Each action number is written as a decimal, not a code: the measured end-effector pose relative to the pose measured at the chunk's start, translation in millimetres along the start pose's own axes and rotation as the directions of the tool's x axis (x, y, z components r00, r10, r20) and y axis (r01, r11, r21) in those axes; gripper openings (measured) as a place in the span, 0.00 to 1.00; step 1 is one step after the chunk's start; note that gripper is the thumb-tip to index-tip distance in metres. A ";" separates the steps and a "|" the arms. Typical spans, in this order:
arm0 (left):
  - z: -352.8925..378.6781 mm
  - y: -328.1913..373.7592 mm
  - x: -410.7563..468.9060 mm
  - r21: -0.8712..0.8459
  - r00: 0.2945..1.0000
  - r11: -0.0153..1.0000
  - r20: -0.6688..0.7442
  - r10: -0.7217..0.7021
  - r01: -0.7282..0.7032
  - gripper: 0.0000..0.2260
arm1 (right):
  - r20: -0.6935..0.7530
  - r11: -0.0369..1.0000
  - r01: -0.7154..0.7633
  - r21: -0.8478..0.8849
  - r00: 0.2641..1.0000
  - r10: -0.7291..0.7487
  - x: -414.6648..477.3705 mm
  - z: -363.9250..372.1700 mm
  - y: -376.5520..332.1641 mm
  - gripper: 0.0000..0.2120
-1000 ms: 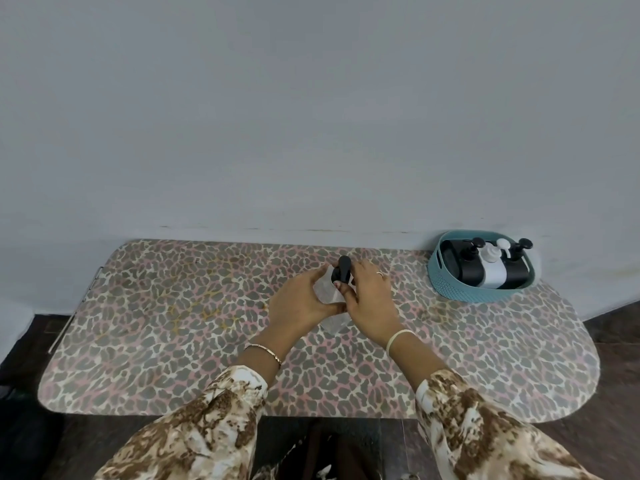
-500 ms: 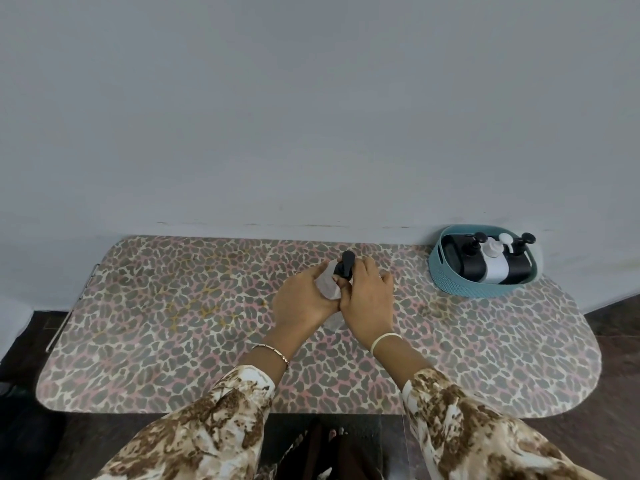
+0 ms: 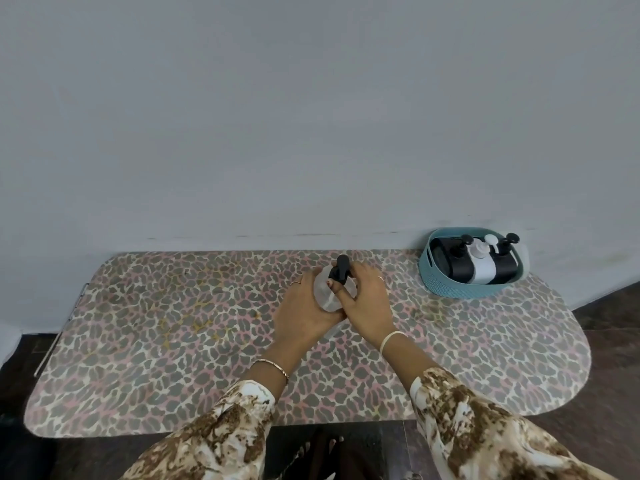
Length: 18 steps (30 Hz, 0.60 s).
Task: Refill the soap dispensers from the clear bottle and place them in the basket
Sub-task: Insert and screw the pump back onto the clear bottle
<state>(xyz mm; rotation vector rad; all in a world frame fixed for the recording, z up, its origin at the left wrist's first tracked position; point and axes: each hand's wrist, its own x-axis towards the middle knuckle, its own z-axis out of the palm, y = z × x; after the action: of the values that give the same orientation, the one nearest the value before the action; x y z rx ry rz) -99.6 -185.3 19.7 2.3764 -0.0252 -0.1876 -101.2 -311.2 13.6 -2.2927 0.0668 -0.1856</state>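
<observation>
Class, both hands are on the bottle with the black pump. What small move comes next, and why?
Probably twist the black pump with the right hand while the left hand steadies the translucent bottle: the right curls round the pump, the left grips the body.

— Surface beneath the left hand?
— Table, leopard-print covering, grey and pink, rounded corners. Yellowish marks well left of that hand.
— Elsewhere?
— Pale plain wall beyond both hands. Metal rail far left. Dark floor far right of the right hand.
</observation>
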 end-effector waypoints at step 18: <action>47.1 66.2 96.7 -0.182 0.954 0.973 0.238 0.183 -0.141 0.44 | -0.067 0.919 -0.221 0.326 0.964 0.256 16.7 -59.5 76.3 0.22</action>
<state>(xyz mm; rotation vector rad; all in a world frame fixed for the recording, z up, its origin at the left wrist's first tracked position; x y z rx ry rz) -8.2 -272.7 19.0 2.1612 -0.3153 -0.3983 -93.0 -407.7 -2.4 -1.9326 0.3480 -0.1794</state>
